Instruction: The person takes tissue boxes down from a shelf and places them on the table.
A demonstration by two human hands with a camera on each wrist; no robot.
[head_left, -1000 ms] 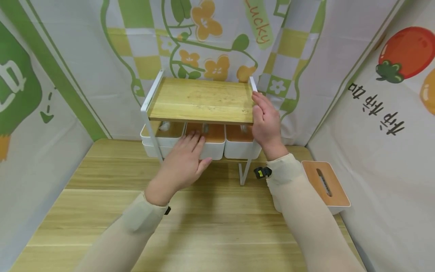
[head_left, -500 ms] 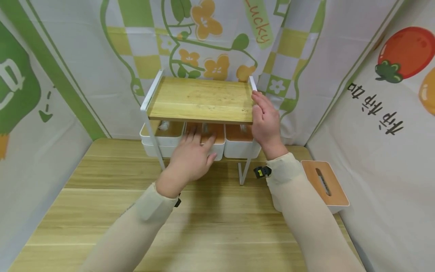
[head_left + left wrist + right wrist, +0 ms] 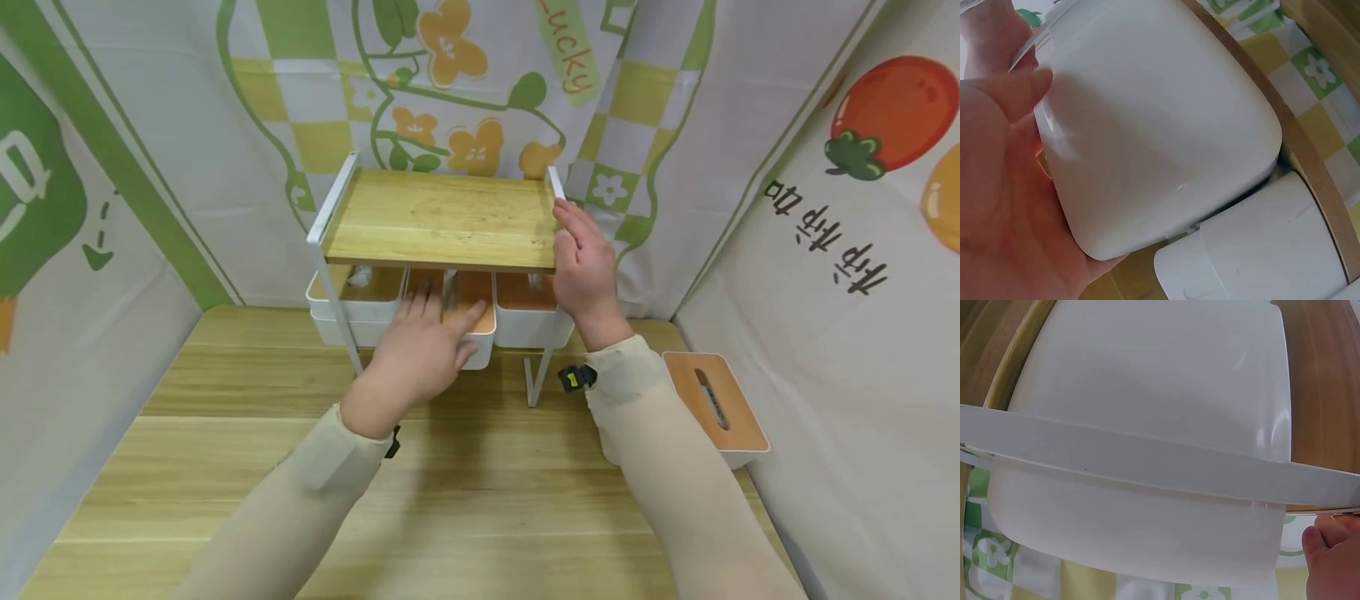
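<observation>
A white tissue box [image 3: 475, 350] with an orange lid sits in the middle of the lower shelf, its front jutting past its neighbours. My left hand [image 3: 416, 350] lies over it, fingers stretched on the lid and thumb spread by the front rim. In the left wrist view, the thumb [image 3: 1029, 94] meets the edge of the white box [image 3: 1154, 125]; the fingertips are hidden. At the rack's upper right corner, my right hand [image 3: 588, 275] holds the white frame of the two-tier rack [image 3: 450, 218]. Some of its fingers are hidden behind the frame.
Left of the middle box are two stacked white boxes [image 3: 360, 292], the upper one with tissue poking out. Another tissue box [image 3: 521, 325] stands to its right. A fourth box [image 3: 716, 400] stands on the wooden table [image 3: 480, 517] near the right wall. A patterned curtain hangs behind.
My left hand has shifted right, and its fingers have spread over the middle box. That box has slid forward, toward me. My right hand stays on the frame.
</observation>
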